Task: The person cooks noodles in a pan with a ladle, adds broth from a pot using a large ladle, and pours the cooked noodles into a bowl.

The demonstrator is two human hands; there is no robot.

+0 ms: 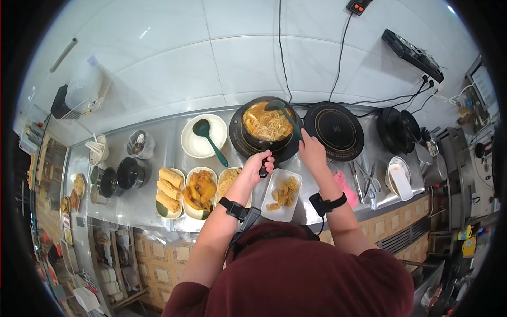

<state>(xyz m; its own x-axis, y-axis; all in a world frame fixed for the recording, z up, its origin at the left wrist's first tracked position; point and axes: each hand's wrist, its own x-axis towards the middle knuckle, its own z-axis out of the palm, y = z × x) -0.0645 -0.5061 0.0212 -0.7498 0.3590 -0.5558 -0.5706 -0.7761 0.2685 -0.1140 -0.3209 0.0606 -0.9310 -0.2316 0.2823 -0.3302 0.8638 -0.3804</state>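
My left hand (259, 166) is closed around the black handle of a pan (270, 143) on the left induction cooker (238, 138). Noodles (270, 126) in orange broth fill the pan. In my right hand (312, 153) is the handle of a dark green cooking spoon (290, 117), its head over the far side of the noodles. A white bowl (188, 149) of pale liquid stands to the left, with a dark green ladle (210, 141) in it. Below my hands sits a clear tray (272, 212) of fried pieces (285, 192).
Plates of rolls (168, 190) and orange fried food (200, 189) line the front left, near black bowls (130, 173). At right are a second induction cooker (334, 130), a pink cloth (344, 186), tongs (365, 179), stacked black pans (397, 128) and a bowl (397, 174). Cables (338, 58) hang behind.
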